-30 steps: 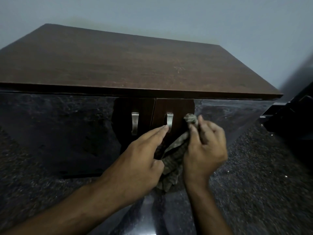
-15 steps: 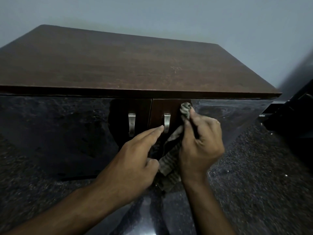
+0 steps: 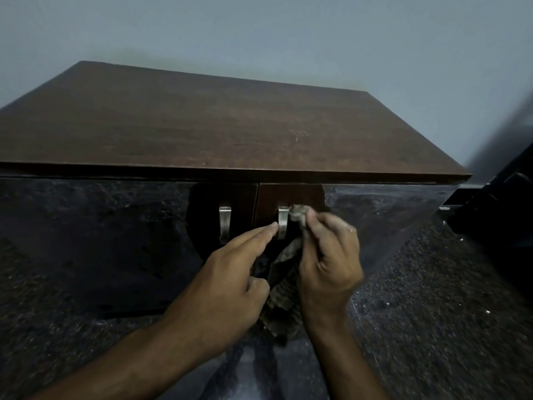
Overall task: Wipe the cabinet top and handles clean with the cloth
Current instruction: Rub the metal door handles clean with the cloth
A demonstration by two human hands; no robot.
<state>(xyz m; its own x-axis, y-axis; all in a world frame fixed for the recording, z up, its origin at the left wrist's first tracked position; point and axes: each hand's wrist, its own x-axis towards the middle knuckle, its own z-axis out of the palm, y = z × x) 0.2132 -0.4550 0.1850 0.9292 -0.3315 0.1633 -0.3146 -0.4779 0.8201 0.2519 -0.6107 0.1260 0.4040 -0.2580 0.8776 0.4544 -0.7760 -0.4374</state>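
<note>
cloth: crumpled, grey-brown, striped, hanging in front of right door | right hand: pinches its bunched top against right handle | left hand: fingers straight, tips touching that handle | cabinet top: dark brown wood

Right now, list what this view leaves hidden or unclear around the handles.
- Lower end of the right handle: head view, covered by the left hand fingertips.
- Most of the cloth: hidden between both hands; the right hand pinches its tip.
- Cabinet doors: floor reflections mask their surface.
- Handle cleanliness: too dim.
</note>
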